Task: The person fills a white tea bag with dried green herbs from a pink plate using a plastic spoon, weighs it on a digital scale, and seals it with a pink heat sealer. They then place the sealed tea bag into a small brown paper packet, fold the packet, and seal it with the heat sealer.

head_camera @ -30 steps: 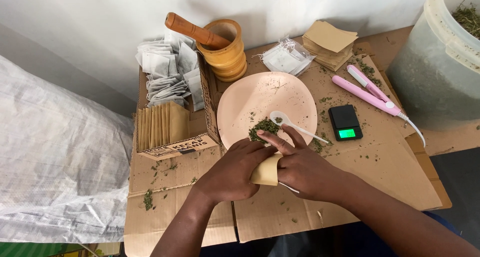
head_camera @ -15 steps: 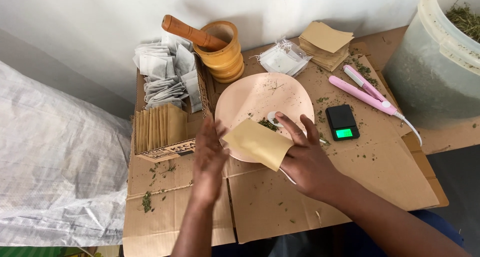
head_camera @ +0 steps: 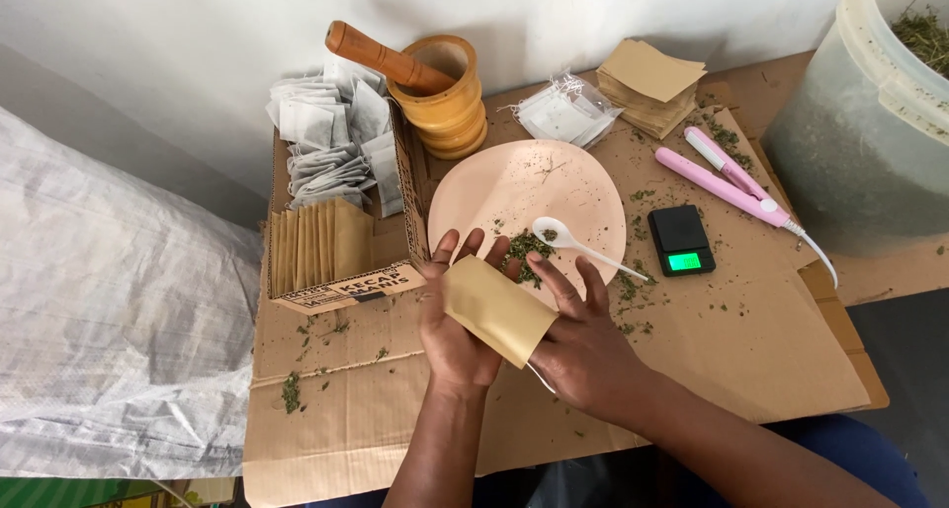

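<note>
Fingers spread almost flat, the left hand (head_camera: 457, 320) lies palm up under a smooth tan paper pouch (head_camera: 497, 309), while the right hand (head_camera: 583, 345) presses it from the other side, fingers extended; the rectangular pouch sits sandwiched between the two palms rather than pinched, just above the corrugated cardboard sheet (head_camera: 732, 350) covering the table. A thin white thread appears to trail from below the pouch, though it is too fine to be sure. Just beyond the fingertips, a round, matte pink plate (head_camera: 534, 187) carries a small heap of crushed green dried leaves (head_camera: 524, 246) and a white plastic spoon (head_camera: 578, 243). To the left, an open cardboard box (head_camera: 341, 281) holds a row of upright tan pouches and a pile of gauzy white tea bags (head_camera: 331, 142). A turned wooden mortar with pestle (head_camera: 445, 98) stands behind the plate. Right of it lie a small black scale (head_camera: 680, 239) and a pink sealing tool (head_camera: 727, 177).
</note>
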